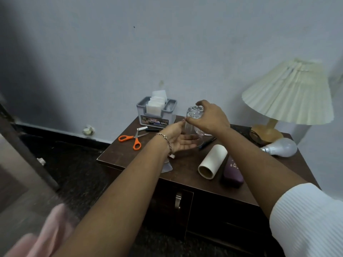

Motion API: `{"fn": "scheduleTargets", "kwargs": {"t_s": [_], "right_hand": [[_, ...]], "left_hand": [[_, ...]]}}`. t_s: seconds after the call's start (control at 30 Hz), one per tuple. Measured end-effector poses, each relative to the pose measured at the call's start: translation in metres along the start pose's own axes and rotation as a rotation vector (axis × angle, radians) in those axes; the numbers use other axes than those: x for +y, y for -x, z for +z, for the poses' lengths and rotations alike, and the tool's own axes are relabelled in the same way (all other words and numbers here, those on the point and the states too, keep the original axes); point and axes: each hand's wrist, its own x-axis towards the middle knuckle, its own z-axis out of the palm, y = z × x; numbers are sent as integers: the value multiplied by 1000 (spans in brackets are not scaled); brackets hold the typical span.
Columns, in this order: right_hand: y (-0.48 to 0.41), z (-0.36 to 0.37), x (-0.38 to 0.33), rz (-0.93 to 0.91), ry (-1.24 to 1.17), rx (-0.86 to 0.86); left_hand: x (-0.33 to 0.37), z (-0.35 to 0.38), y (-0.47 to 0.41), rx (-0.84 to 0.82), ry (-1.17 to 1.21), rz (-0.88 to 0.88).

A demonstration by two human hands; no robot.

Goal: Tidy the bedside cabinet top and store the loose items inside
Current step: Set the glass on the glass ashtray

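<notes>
A clear drinking glass (193, 113) stands upside down on the dark wooden bedside cabinet (130, 160). My right hand (210, 117) grips its upturned base from above. My left hand (182, 140) lies open, palm up, against the lower side of the glass and holds nothing. Orange-handled scissors (132, 139) lie at the left of the top, with a white stick (142, 128) and a black pen (152, 129) behind them. A cream cardboard tube (212, 162) and a purple case (233, 173) lie near the front right. A white light bulb (282, 147) rests on its side at the right.
A grey tissue holder (156, 113) stands at the back left of the top. A lamp with a pleated cream shade (289, 93) stands at the back right, a dark cable by its base. A small clear object (167, 167) shows under my left forearm. The cabinet door handle (178, 200) faces me.
</notes>
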Motion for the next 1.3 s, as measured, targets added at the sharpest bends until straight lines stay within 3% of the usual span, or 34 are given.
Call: {"fn": "scheduleTargets", "kwargs": {"t_s": [0.3, 0.57, 0.7, 0.87, 1.03, 1.3], "right_hand": [[3, -29, 1, 43, -135, 174], [12, -52, 7, 67, -390, 280], [8, -39, 17, 78, -368, 250], [-8, -23, 38, 147, -373, 118], [-21, -6, 52, 219, -314, 106], [-27, 14, 73, 282, -183, 43]], "left_hand": [[19, 12, -6, -113, 111, -99], [64, 40, -32, -56, 288, -7], [77, 46, -36, -20, 122, 59], [83, 47, -56, 161, -148, 355], [78, 49, -73, 97, -309, 489], [52, 45, -111, 26, -367, 508]]}}
